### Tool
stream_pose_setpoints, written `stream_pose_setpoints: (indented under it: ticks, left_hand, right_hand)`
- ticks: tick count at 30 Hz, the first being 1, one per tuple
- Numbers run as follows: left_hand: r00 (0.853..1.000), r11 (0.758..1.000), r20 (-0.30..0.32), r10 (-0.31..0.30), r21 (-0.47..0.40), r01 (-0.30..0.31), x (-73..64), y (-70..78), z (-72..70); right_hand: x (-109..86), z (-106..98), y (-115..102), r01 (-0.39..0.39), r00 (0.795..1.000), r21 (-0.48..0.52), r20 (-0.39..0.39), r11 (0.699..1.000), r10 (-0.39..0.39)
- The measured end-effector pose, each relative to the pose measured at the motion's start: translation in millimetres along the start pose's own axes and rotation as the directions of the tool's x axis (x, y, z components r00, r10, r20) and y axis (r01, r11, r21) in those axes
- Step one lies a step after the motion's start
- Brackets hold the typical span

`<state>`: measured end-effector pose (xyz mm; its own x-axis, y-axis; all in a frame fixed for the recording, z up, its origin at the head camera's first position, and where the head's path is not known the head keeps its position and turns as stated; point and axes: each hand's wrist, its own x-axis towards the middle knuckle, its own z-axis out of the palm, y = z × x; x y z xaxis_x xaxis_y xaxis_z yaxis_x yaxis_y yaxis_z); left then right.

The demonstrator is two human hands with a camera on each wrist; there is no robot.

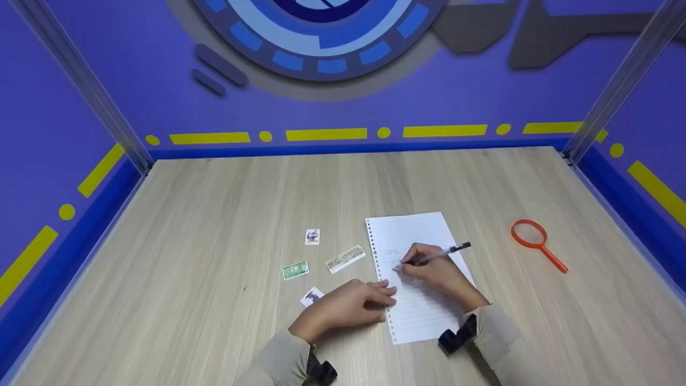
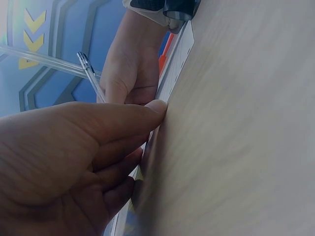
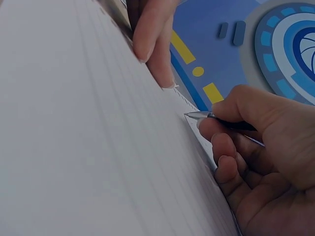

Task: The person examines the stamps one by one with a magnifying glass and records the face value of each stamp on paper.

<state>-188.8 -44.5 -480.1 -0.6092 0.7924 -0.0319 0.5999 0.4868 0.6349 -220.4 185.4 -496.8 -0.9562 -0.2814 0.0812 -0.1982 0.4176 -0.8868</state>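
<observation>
A sheet of lined, hole-punched paper (image 1: pixel 418 228) lies on the table, with faint writing near its upper left. My right hand (image 1: pixel 437 272) pinches a pen (image 1: pixel 454 249) between thumb and fingers. In the right wrist view, the metal tip of the pen (image 3: pixel 198 115) meets or nearly meets the paper (image 3: pixel 74 128). My left hand (image 1: pixel 351 304) rests at the sheet's punched left edge, its fingertips on the paper. Close by the left hand lies a dark-printed stamp (image 1: pixel 311 296), partly covered by it. The left wrist view shows the left hand (image 2: pixel 64 152) with fingers relaxed.
Left of the sheet lie a small colourful stamp (image 1: pixel 312 236), a green stamp (image 1: pixel 296 270) and a long beige stamp (image 1: pixel 345 259). To the right is an orange magnifying glass (image 1: pixel 553 258). Blue-purple walls enclose the wooden table (image 1: pixel 214 225) at the back and sides.
</observation>
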Motion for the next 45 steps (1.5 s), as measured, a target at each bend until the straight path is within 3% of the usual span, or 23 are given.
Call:
stream_pose_setpoints:
  ticks: [45]
  left_hand:
    - [1.000,1.000,0.005,-0.011,-0.004,0.011,0.3,-0.5,0.0]
  right_hand:
    - [0.1,-4.2,0.7,-0.066,0.998,0.034,-0.022,0.997,0.066]
